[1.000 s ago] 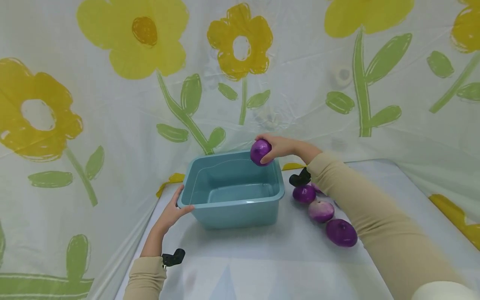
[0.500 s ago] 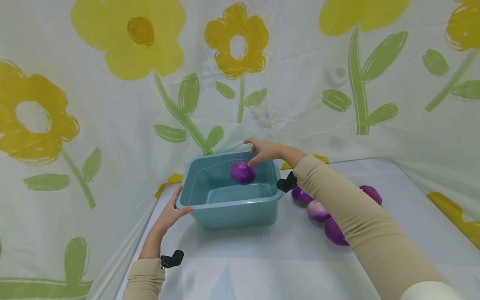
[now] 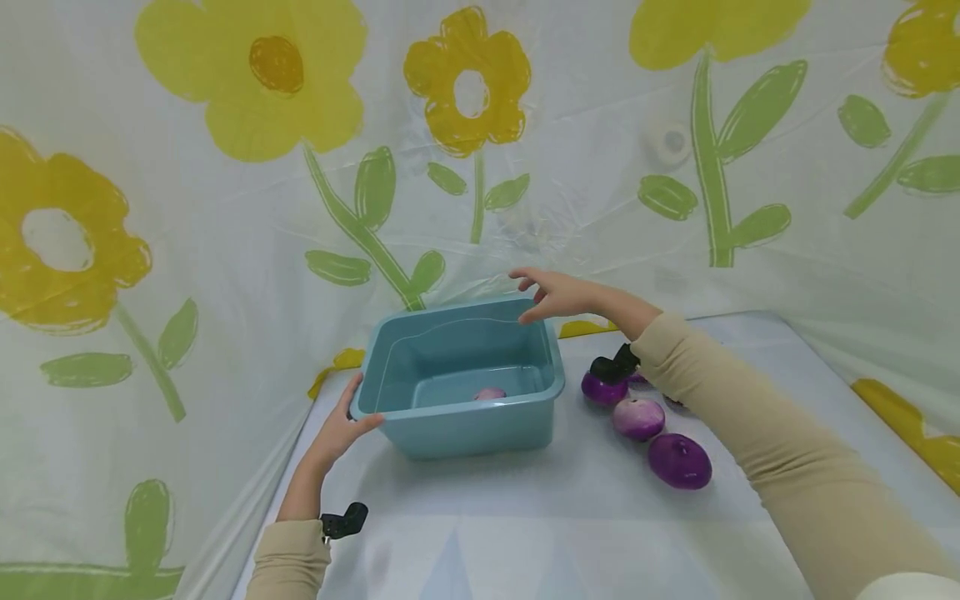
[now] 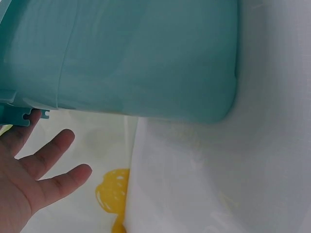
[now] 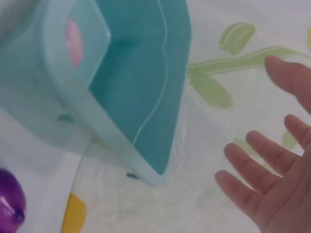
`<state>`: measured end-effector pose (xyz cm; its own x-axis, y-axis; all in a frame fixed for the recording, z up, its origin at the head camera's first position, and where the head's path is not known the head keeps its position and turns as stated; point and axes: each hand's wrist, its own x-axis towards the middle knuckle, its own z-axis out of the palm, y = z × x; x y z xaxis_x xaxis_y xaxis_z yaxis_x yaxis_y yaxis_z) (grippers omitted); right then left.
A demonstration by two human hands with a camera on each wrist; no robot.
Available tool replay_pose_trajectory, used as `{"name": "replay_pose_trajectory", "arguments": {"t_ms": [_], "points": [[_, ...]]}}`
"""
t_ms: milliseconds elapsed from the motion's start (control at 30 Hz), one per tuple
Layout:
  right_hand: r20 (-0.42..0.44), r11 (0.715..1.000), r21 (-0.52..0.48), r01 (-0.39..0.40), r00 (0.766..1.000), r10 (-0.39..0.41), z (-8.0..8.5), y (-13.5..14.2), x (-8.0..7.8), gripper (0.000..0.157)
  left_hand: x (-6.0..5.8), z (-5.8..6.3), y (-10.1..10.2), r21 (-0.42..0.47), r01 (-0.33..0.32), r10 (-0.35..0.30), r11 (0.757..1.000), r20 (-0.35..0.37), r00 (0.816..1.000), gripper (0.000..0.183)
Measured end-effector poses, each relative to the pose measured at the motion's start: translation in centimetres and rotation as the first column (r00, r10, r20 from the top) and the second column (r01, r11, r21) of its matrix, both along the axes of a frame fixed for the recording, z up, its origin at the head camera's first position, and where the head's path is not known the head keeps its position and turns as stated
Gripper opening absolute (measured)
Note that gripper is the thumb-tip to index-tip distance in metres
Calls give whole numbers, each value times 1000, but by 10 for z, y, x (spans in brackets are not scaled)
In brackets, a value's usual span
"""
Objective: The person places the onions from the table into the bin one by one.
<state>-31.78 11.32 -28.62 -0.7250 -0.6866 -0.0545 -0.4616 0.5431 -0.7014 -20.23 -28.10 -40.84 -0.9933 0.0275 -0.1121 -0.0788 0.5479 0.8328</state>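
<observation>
A light blue plastic basin stands on the table. My left hand holds its near left corner, with the thumb over the rim and a finger under the rim's edge; the other visible fingers are spread clear of the wall. Over the basin's far right corner hovers my right hand, fingers apart and nothing in them. Only the pinkish top of one purple onion shows inside the basin, the front wall hiding the rest. Right of the basin lie a pale-topped onion, a dark purple onion and another.
More onion edges peek out under the right sleeve, partly hidden. A flower-printed white sheet hangs close behind the basin. The white table extends in front, its right edge at a yellow print.
The right hand let go of the onion, which dropped into the basin. That hand then drew slightly back to the right. The left hand stayed on the basin's corner.
</observation>
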Motion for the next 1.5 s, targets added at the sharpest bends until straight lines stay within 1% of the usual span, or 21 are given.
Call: {"name": "replay_pose_trajectory", "arguments": {"t_ms": [100,333,467,533,733,900,1000,1233,1333,1500], "points": [[-34,999,-32,-11,999,10,1,16,8,79,0,-1,0,0,0,0,1000,-1,1000,92],[-120,997,-74,15,992,-24,-3,61,28,77,-2,-2,-1,-1,-5,5,1000,-5,1000,90],[-137,995,-95,41,989,-54,-12,85,39,76,-3,-2,-1,3,-2,2,1000,-4,1000,89],[-126,993,-97,68,989,-80,-20,97,44,75,-2,-1,-1,2,-1,1,1000,-4,1000,89],[-109,988,-101,116,986,-127,-50,131,61,72,-1,-1,-1,7,0,0,1000,-4,1000,90],[-113,981,-106,160,979,-172,-81,155,75,72,-1,-2,-1,25,15,-14,1000,-10,1000,90],[-122,978,-106,181,974,-193,-99,165,83,69,-2,-2,-1,41,22,-22,999,-12,1000,89],[-136,971,-131,202,966,-220,-133,177,103,70,-1,-1,0,47,21,-20,999,-14,1000,88],[-138,966,-139,219,962,-238,-152,178,110,69,-2,-3,-1,51,22,-21,998,-18,1000,88],[-117,960,-138,242,959,-259,-182,180,122,68,-1,-4,-2,62,25,-23,998,-21,999,88]]}}
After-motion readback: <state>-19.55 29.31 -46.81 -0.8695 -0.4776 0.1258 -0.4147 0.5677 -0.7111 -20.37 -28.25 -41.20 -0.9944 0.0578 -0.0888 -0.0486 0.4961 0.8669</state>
